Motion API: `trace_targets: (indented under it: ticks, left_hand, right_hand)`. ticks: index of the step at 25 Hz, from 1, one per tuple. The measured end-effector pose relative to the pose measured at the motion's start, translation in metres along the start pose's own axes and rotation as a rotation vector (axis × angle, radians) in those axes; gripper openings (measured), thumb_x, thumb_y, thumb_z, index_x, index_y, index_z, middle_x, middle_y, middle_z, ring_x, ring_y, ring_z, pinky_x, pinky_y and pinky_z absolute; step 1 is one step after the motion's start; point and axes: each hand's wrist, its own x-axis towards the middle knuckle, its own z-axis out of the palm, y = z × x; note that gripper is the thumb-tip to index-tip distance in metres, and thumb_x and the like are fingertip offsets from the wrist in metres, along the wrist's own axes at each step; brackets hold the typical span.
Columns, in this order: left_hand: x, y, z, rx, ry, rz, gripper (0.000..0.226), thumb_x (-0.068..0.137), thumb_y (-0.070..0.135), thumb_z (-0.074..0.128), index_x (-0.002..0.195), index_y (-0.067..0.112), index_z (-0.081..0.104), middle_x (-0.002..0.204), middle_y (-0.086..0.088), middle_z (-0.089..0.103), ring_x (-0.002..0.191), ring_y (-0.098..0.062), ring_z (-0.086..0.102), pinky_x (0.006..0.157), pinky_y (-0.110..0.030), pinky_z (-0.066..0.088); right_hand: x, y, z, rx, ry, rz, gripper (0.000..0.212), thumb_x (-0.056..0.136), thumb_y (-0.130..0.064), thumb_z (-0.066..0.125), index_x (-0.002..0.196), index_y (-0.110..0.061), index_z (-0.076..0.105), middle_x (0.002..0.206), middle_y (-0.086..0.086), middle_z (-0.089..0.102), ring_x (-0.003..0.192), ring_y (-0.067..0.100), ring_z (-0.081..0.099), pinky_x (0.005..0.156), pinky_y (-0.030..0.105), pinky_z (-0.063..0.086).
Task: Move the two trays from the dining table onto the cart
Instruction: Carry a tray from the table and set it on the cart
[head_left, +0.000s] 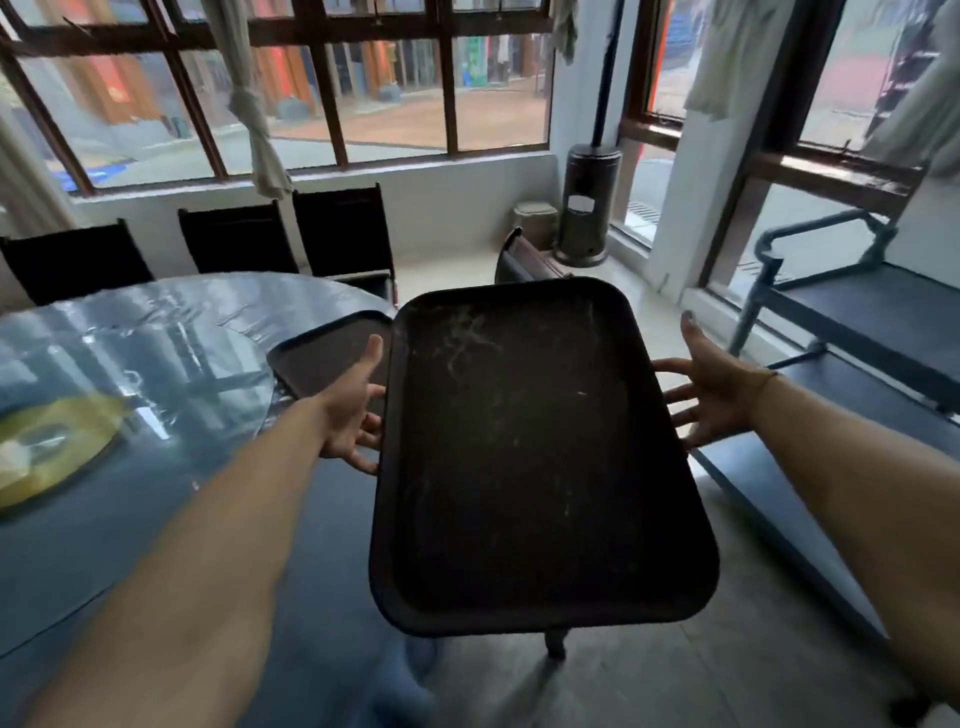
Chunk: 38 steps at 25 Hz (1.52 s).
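Observation:
I hold a large dark brown tray (540, 457) in the air in front of me, off the table's right edge. My left hand (353, 410) grips its left rim, thumb on top and fingers underneath. My right hand (711, 400) supports the right rim with spread fingers reaching under the edge. A second dark tray (327, 358) lies on the round glass-topped dining table (156, 332), just left of the held tray and partly hidden by my left hand. The grey cart (872, 322) stands to the right, its flat shelves bare.
Three black chairs (234, 239) stand behind the table by the window. A yellow dish (47, 447) sits on the table's left. A patio heater (587, 208) and a dark chair (524, 260) are in the far corner. Open floor lies below the held tray.

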Motion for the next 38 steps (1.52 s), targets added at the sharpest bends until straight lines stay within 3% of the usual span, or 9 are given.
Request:
trace_targets:
  ticks: [4,7,12,16,20,25,31,34,38]
  left_hand:
    - [0.038,0.053,0.078,0.119,-0.112,0.006,0.095,0.061,0.1,0.025,0.114,0.028,0.058,0.122,-0.019,0.059,0.11,-0.036,0.059,0.071,-0.052,0.056]
    - [0.065,0.086,0.139,0.217,-0.188,0.027,0.102,0.06,0.101,0.022,0.119,0.025,0.058,0.12,-0.021,0.062,0.105,-0.037,0.061,0.074,-0.049,0.054]
    - [0.11,0.132,0.239,0.352,-0.356,0.07,0.104,0.065,0.098,0.02,0.12,0.019,0.059,0.106,-0.019,0.065,0.092,-0.035,0.063,0.077,-0.049,0.051]
    - [0.141,0.169,0.307,0.453,-0.466,0.108,0.108,0.068,0.097,0.019,0.135,0.018,0.05,0.12,-0.025,0.06,0.105,-0.043,0.06,0.08,-0.054,0.051]
    - [0.169,0.202,0.36,0.519,-0.561,0.134,0.106,0.069,0.096,0.022,0.136,0.019,0.049,0.127,-0.025,0.057,0.113,-0.043,0.058,0.085,-0.058,0.052]
    - [0.196,0.233,0.416,0.606,-0.64,0.153,0.103,0.071,0.095,0.024,0.136,0.018,0.05,0.127,-0.024,0.058,0.112,-0.043,0.059,0.075,-0.053,0.054]
    - [0.234,0.257,0.489,0.665,-0.676,0.146,0.102,0.071,0.095,0.022,0.136,0.02,0.05,0.124,-0.023,0.06,0.108,-0.041,0.061,0.073,-0.051,0.054]
    - [0.255,0.271,0.53,0.678,-0.656,0.149,0.102,0.071,0.095,0.023,0.132,0.02,0.053,0.122,-0.023,0.061,0.106,-0.04,0.062,0.072,-0.051,0.054]
    - [0.291,0.293,0.597,0.703,-0.606,0.159,0.098,0.072,0.093,0.024,0.128,0.018,0.056,0.123,-0.024,0.06,0.106,-0.04,0.061,0.071,-0.05,0.053]
  right_hand:
    - [-0.021,0.029,-0.078,0.124,0.149,0.017,0.094,0.068,-0.097,0.018,0.118,-0.03,0.062,0.124,0.014,0.059,0.102,0.034,0.06,0.083,0.051,0.048]
    - [-0.041,0.049,-0.128,0.234,0.252,0.029,0.095,0.066,-0.098,0.021,0.117,-0.029,0.062,0.118,0.012,0.059,0.096,0.031,0.059,0.089,0.053,0.045]
    - [-0.074,0.071,-0.194,0.324,0.441,0.071,0.096,0.068,-0.096,0.022,0.125,-0.028,0.058,0.127,0.014,0.056,0.109,0.035,0.056,0.077,0.051,0.049]
    - [-0.085,0.079,-0.237,0.381,0.569,0.089,0.098,0.068,-0.096,0.019,0.127,-0.027,0.057,0.125,0.013,0.057,0.112,0.038,0.055,0.092,0.056,0.044]
    - [-0.086,0.083,-0.27,0.427,0.663,0.121,0.102,0.067,-0.097,0.019,0.128,-0.026,0.059,0.123,0.013,0.057,0.106,0.037,0.058,0.082,0.052,0.049]
    - [-0.081,0.087,-0.313,0.531,0.716,0.134,0.103,0.064,-0.098,0.023,0.118,-0.022,0.066,0.12,0.014,0.057,0.098,0.036,0.059,0.073,0.052,0.053]
    - [-0.065,0.092,-0.369,0.6,0.73,0.155,0.099,0.065,-0.098,0.025,0.115,-0.021,0.065,0.125,0.017,0.056,0.109,0.043,0.057,0.072,0.058,0.054]
    - [-0.044,0.094,-0.408,0.614,0.725,0.16,0.096,0.066,-0.097,0.027,0.116,-0.023,0.062,0.125,0.015,0.057,0.106,0.041,0.058,0.061,0.056,0.056]
    - [-0.007,0.093,-0.477,0.586,0.714,0.149,0.096,0.068,-0.096,0.027,0.123,-0.023,0.058,0.123,0.015,0.059,0.11,0.04,0.057,0.083,0.059,0.052]
